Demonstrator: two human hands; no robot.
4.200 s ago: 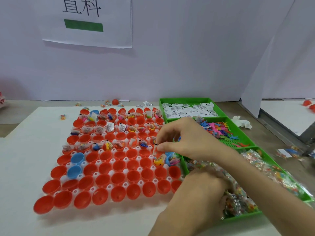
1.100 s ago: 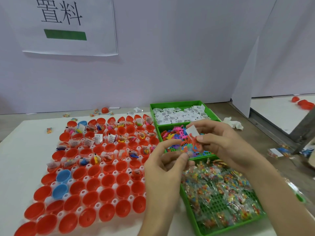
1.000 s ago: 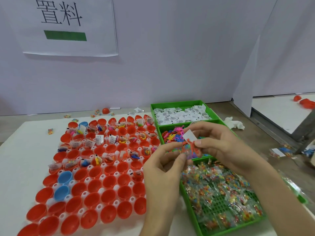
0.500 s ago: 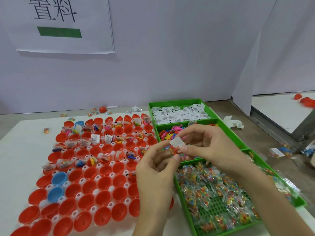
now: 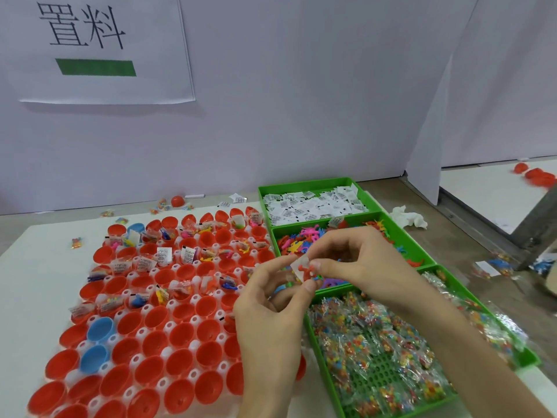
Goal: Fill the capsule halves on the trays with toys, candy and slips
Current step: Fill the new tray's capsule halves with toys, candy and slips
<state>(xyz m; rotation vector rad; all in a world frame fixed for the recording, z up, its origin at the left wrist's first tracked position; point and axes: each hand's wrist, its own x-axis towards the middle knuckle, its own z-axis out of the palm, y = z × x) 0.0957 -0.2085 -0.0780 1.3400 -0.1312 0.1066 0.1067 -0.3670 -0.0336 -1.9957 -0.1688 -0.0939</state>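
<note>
White surface (image 5: 36,282) | white paper slip (image 5: 301,263) and small red plastic toy (image 5: 306,270) pinched between left hand (image 5: 268,318) and right hand (image 5: 364,260) fingers (gathering step, judged) | next: to be dropped into empty red plastic capsule half (image 5: 180,333).

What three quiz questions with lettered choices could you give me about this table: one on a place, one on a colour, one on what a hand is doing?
1. Which green bin lies farthest from the person?
A. the bin of white slips
B. the bin of candy packets
C. the bin of plastic toys

2. What colour are most of the capsule halves?
A. blue
B. red
C. green

3. What is the right hand doing?
A. lying flat on the table
B. pinching a white slip together with a small red toy
C. holding a capsule half

Answers:
1 A: the slips fill the bin at the far end of the row.
2 B: only a few halves are blue.
3 B: its thumb and finger close on both, and the left hand pinches the slip from below.
</note>
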